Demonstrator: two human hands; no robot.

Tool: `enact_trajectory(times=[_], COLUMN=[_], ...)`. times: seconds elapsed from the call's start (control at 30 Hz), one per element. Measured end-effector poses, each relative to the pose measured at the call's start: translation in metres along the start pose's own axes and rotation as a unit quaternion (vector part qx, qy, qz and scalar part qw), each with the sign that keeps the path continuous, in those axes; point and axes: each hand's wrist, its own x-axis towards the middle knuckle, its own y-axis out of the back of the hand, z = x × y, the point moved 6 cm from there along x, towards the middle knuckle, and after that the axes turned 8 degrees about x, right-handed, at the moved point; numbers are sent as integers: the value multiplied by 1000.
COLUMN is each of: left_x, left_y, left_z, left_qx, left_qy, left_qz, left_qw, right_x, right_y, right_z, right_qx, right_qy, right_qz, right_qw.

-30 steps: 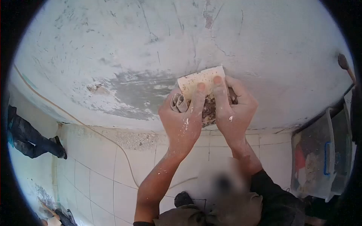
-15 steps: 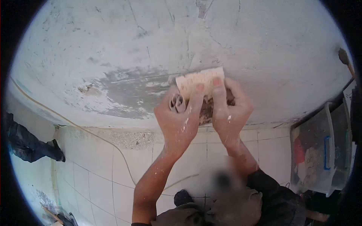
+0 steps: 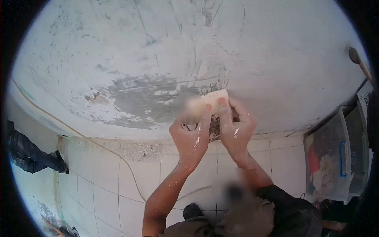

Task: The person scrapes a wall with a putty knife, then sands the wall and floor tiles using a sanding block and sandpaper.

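Both hands grip a dusty sheet of sandpaper (image 3: 215,96), cream and speckled on the upper part, with mottled brown showing between the hands. My left hand (image 3: 190,141) is closed on its left portion, where a curled end shows below a blurred patch. My right hand (image 3: 239,132) pinches the right portion, thumb laid on the face and fingers behind. The two thumbs sit side by side near the top edge. White powder and smears coat both hands. Behind the sheet is the pale wall (image 3: 272,71), and a grey scraped patch (image 3: 138,100) spreads to the left.
A thin cable (image 3: 98,141) runs down the wall and over the tiled floor (image 3: 94,185). At far left is another person's leg (image 3: 33,154). Clear plastic drawers (image 3: 327,158) stand on the right, below a wooden-handled tool (image 3: 360,64). Crumbled debris (image 3: 144,152) lies along the wall base.
Both hands have moved a little lower on the wall with the sandpaper, and its top edge now tilts up to the right. The grip of each hand stays the same.
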Motion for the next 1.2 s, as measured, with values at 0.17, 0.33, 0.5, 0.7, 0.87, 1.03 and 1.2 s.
enact_trajectory(times=[0.17, 0.33, 0.5, 0.7, 0.87, 1.03, 1.2], left_x=[20, -2, 7, -9, -6, 5, -7], left_y=[1, -1, 1, 2, -1, 4, -3], left_z=[42, 11, 21, -29, -22, 13, -17], left_qx=[-80, -34, -41, 15, -10, 33, -21], left_qy=[-24, -17, -3, -3, -3, -2, -10], left_qz=[-21, -7, -26, -11, -12, -27, 2], left_qw=[996, 999, 999, 1000, 1000, 999, 1000], right_x=[29, 1, 11, -17, -13, 4, -17], right_y=[-5, 5, -1, 2, 3, 0, 7], right_z=[-39, -12, -18, 19, 23, -3, 24], right_qx=[49, -4, -6, -25, 7, 55, -21], right_qy=[-60, -30, -52, -7, -30, -36, -25], right_qz=[-28, -4, -6, 0, 5, 12, 1], right_qw=[997, 1000, 999, 1000, 1000, 998, 999])
